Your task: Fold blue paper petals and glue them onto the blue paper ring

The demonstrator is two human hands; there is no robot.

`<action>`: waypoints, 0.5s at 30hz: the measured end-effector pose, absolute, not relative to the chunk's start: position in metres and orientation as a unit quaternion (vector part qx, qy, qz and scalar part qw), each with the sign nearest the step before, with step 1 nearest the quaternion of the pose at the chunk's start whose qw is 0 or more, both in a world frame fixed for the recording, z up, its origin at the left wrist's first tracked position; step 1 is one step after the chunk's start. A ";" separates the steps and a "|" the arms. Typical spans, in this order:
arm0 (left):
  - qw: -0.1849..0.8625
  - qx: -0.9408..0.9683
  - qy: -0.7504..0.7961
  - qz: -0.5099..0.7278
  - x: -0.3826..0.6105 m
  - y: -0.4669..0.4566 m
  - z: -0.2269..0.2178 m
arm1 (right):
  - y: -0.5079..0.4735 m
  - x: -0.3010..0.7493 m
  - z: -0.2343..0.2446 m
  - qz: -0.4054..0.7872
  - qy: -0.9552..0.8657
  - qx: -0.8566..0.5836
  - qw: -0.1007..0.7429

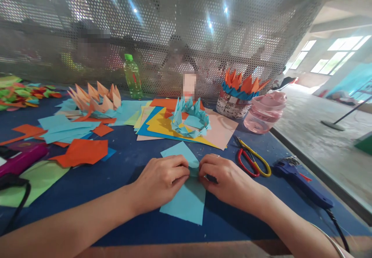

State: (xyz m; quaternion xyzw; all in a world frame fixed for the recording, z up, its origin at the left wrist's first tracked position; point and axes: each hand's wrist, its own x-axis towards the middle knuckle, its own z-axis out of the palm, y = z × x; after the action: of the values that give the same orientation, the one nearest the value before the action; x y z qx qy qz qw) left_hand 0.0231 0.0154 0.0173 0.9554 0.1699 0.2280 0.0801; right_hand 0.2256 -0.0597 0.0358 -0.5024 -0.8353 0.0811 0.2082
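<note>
A light-blue paper sheet (186, 207) lies folded on the table's near edge, pinched at its centre between the left hand (159, 182) and the right hand (229, 182), whose fingers (207, 169) are closed on the fold. The dark blue table (130, 227) is speckled with scraps. Just right of the right hand sit red-and-yellow scissors (252, 163), then a blue glue gun (302, 182). Ahead, a teal folded paper crown (188, 118) rests on stacked coloured paper (171, 132), with orange-and-peach folded pieces (97, 101) left of it. A perforated metal screen (174, 18) rises behind the table, and a concrete floor (319, 134) stretches right towards bright windows (340, 52).
</note>
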 end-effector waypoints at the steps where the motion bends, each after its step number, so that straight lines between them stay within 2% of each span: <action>1: 0.083 0.955 0.173 0.227 0.023 0.015 0.017 | -0.060 0.226 0.036 0.087 -0.832 -0.505 0.212; 11: 0.051 0.958 0.157 0.233 0.025 0.013 0.016 | -0.061 0.226 0.037 0.085 -0.833 -0.513 0.189; 15: 0.069 0.957 0.155 0.236 0.025 0.014 0.016 | -0.062 0.226 0.040 0.090 -0.810 -0.546 0.195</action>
State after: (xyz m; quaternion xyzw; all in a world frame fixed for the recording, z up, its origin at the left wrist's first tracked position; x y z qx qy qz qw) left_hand 0.0249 0.0142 0.0158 0.9567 0.1547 0.2364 0.0695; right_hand 0.2261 -0.0615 0.0401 -0.5455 -0.8102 0.0899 0.1945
